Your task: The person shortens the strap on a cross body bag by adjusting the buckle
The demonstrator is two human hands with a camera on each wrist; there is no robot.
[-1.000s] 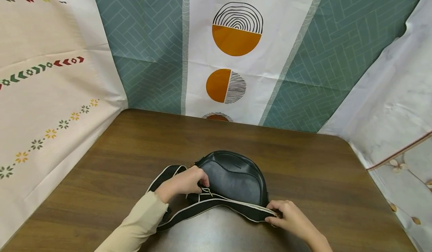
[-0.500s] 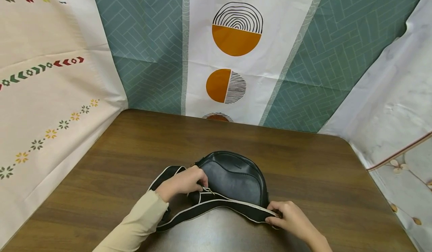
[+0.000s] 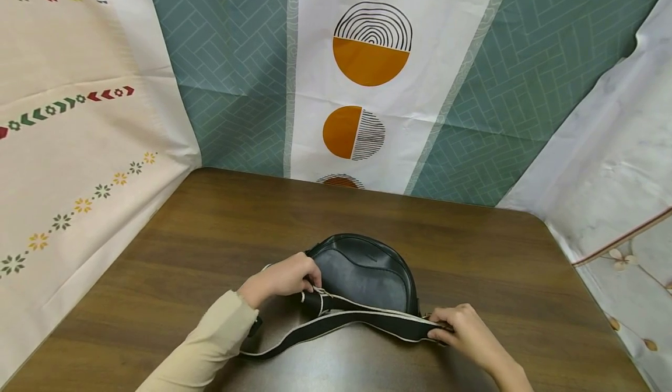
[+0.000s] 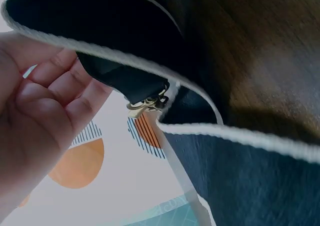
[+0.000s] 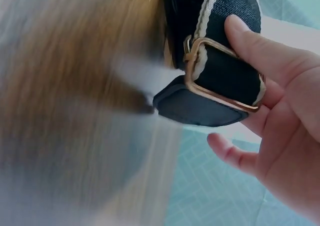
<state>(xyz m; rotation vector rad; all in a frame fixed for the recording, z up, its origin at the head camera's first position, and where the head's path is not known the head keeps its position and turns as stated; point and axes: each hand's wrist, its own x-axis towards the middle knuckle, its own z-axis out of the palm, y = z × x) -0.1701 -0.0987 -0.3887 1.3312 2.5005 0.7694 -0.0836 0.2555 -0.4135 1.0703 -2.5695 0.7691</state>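
Observation:
A black half-round shoulder bag (image 3: 362,275) lies on the wooden table in the head view. Its black strap (image 3: 385,325) with white edging runs across in front of it. My left hand (image 3: 287,276) pinches the strap at the bag's left side; in the left wrist view a gold metal clasp (image 4: 147,105) hangs beyond the fingers. At the right end, my right hand (image 3: 464,331) pinches the strap between thumb and fingers. The right wrist view shows a gold rectangular buckle (image 5: 220,98) there, with a dark end tab (image 5: 200,108) beside it.
The wooden table (image 3: 252,217) reaches back to a green and white patterned curtain (image 3: 231,88). Pale printed cloths hang on both sides, a floral one (image 3: 79,164) at left. A beige sleeve (image 3: 210,339) covers the left forearm.
My right hand has shifted slightly right with the strap end, and my left hand slightly left. The strap between them is drawn straighter, and its loop at the left has shrunk.

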